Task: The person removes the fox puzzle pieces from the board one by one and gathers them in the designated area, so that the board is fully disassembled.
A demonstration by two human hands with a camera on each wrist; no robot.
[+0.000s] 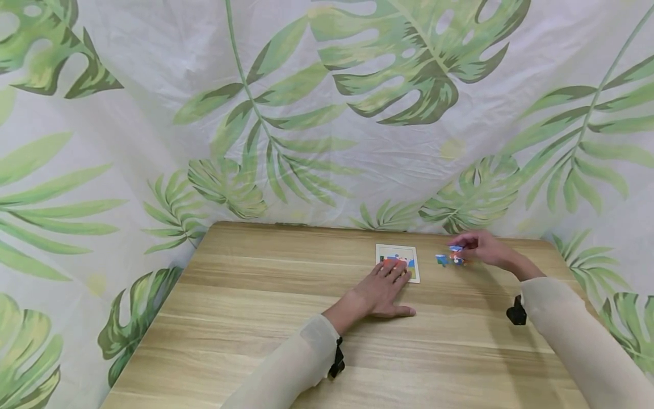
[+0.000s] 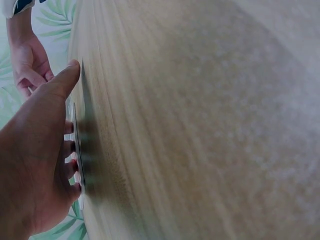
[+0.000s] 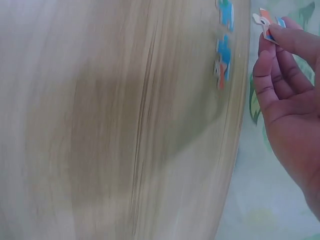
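My left hand [image 1: 380,292] lies palm down with its fingers spread over the lower part of a small white-framed picture puzzle board [image 1: 416,267]. In the left wrist view the fingertips touch the board, seen edge-on, and the thumb sticks out to the side. Thumb and fingers of my right hand [image 1: 484,249] pinch a jigsaw piece [image 3: 267,25], printed in orange, white and blue, above the table. Below that hand, to the right of the board, loose jigsaw pieces [image 3: 224,52] in blue, green and red lie on the table.
The wood-grain table [image 1: 245,295] ends at a back edge just beyond the board and pieces. A leaf-patterned cloth [image 1: 286,142] hangs behind and beside it. Each sleeve cuff has a black wrist device [image 1: 517,311] on it.
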